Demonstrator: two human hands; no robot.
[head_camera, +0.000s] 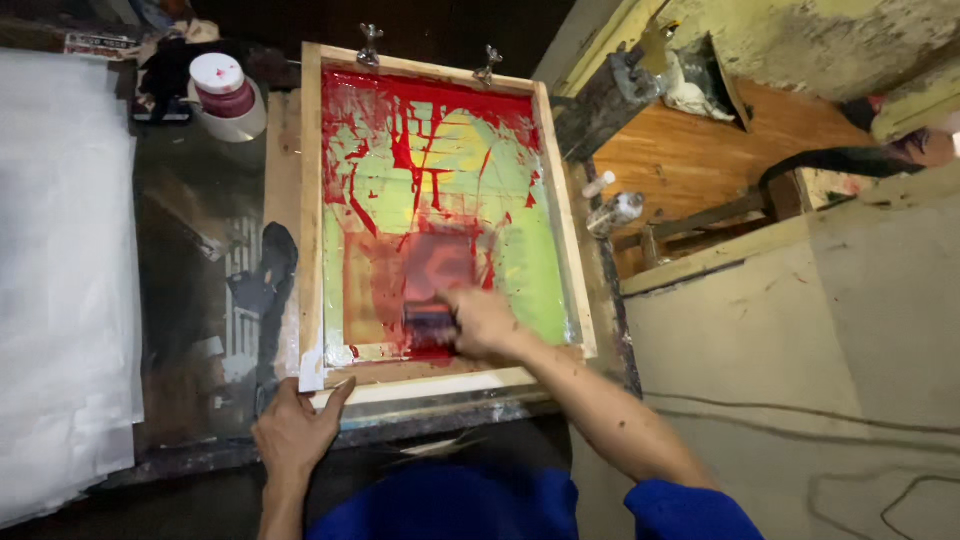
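Right hand (483, 322) clamped around blurred, dark, ink-smeared squeegee (430, 322), pressed on green mesh near lower edge of wooden-framed printing screen smeared with red ink (440, 180). Left hand (293, 432) down and left of right hand, fingers spread flat, thumb resting against near-left corner of frame; nothing gripped. Just above left hand, crumpled black rag (264, 278) on dark worktable (190, 260). Far left, stack of white translucent sheets (60, 290). Beyond rag, at table's far edge, white tub holding round dark-red jar with white lid bearing small red mark (222, 90). Right of screen, small clear bottle (615, 210) on wooden ledge.
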